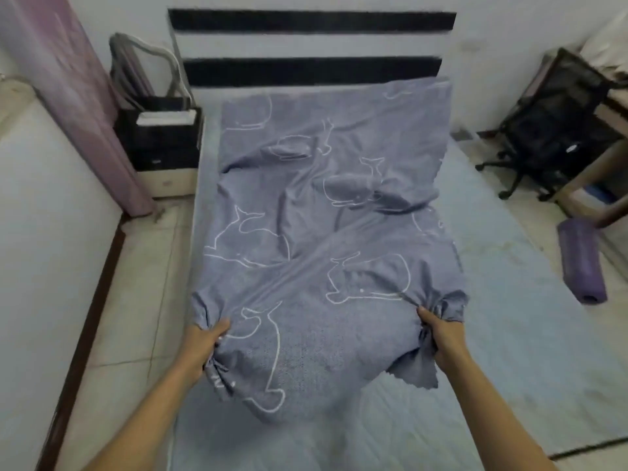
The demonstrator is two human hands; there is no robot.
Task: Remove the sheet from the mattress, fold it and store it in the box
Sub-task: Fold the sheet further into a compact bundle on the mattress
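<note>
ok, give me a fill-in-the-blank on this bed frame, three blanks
The blue-grey fabric sheet is printed with white outlined ____.
The left hand and right hand each grip a bunched part of the ____.
The rolled purple mat lies to the ____ of the pale blue mattress.
Missing: whales; sheet; right.

Office chair (557, 124), nightstand (159, 147), perhaps a rolled mat (581, 263).
</note>
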